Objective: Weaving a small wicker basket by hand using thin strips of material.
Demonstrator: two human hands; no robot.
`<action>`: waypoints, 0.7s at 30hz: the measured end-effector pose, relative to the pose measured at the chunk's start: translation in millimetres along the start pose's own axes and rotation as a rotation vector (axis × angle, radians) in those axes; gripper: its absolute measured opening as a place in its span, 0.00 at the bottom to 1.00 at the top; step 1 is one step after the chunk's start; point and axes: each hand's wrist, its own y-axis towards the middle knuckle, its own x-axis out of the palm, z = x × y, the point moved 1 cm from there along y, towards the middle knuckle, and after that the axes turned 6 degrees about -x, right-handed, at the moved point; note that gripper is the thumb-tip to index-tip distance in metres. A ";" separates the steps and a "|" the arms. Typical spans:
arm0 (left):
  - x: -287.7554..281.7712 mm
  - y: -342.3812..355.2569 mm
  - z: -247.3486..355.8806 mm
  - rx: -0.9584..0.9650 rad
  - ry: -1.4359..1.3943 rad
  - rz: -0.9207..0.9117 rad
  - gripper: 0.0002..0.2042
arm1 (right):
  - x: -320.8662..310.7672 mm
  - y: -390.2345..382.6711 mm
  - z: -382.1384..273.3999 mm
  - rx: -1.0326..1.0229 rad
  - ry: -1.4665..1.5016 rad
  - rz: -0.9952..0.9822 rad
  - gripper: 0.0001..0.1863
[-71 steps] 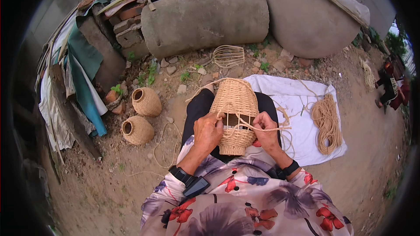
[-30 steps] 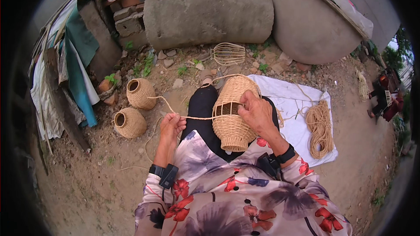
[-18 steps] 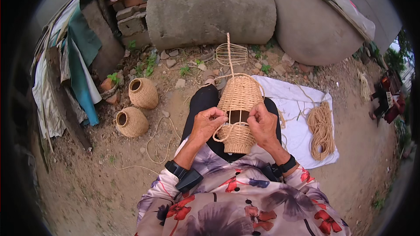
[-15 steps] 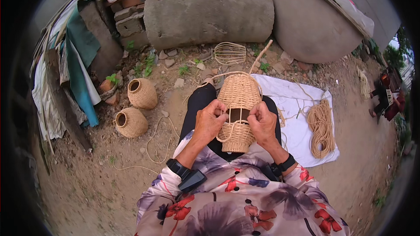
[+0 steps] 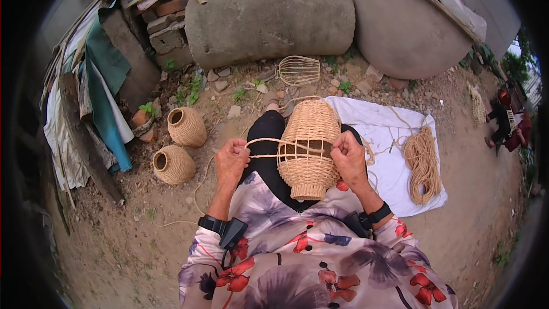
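Observation:
A tan woven basket [image 5: 311, 119] lies across my lap, its narrow neck toward me. Bare upright ribs span a gap in its weave. My left hand [image 5: 231, 161], out to the basket's left, pinches a tan cord [image 5: 264, 155]. Two strands of that cord run from the fingers to the gap, the upper one passing over the ribs. My right hand [image 5: 350, 157] is closed at the gap's right edge, thumb and fingers together. What sits between those fingertips is hidden.
Two finished-looking woven baskets [image 5: 187, 127] lie on the dirt at left. To the right, a coil of cord [image 5: 422, 166] rests on a white cloth [image 5: 366, 115]. A wire-like frame [image 5: 298, 70] stands ahead, before a stone cylinder [image 5: 271, 23]. Another person [image 5: 510, 120] sits far right.
My left hand has moved away from the basket to the left, drawing the cord out with it. The right hand stays by the gap, shifted slightly right and down.

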 end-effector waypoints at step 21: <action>70.3 -18.2 20.9 0.284 0.438 -0.035 0.12 | -5.5 -10.7 17.6 0.089 0.108 0.036 0.05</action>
